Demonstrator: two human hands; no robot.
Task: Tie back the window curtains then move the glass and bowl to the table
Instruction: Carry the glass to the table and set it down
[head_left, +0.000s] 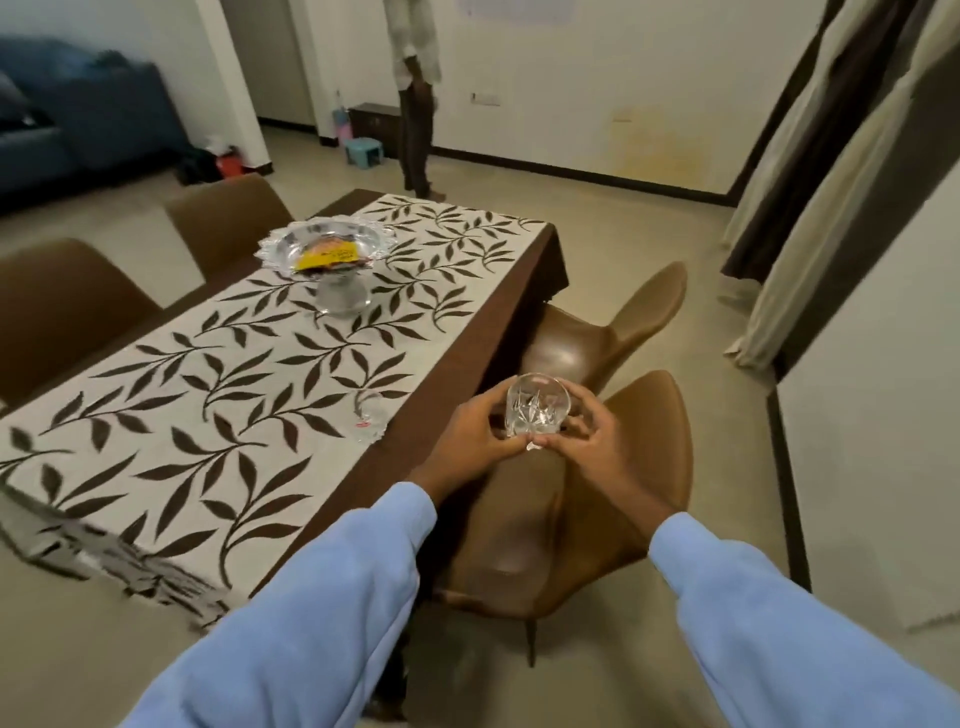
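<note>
Left hand (475, 434) and right hand (587, 436) together grip the cut-glass tumbler (537, 405) above a chair (545, 519), short of the surface (208, 415). The smooth tumbler may slip, or be set too near the edge.

The glass (537, 408) is clear cut glass, faceted and glinting. The bowl (291, 244) is clear glass too, with a scalloped rim and a smooth foot. The runner (218, 374) is matt woven cloth, cream with a dark leaf print, fringed at its near end. The bench (467, 364) shows a dark brown matt side; whether cloth or wood is unclear. The chairs (597, 343) are smooth brown leather-like stuff with a soft sheen. The curtains (810, 182) are matt cloth, cream and dark brown. The sleeves (322, 597) are soft, matt, pale blue cloth. The floor (649, 234) is smooth and pale, dully shining.
</note>
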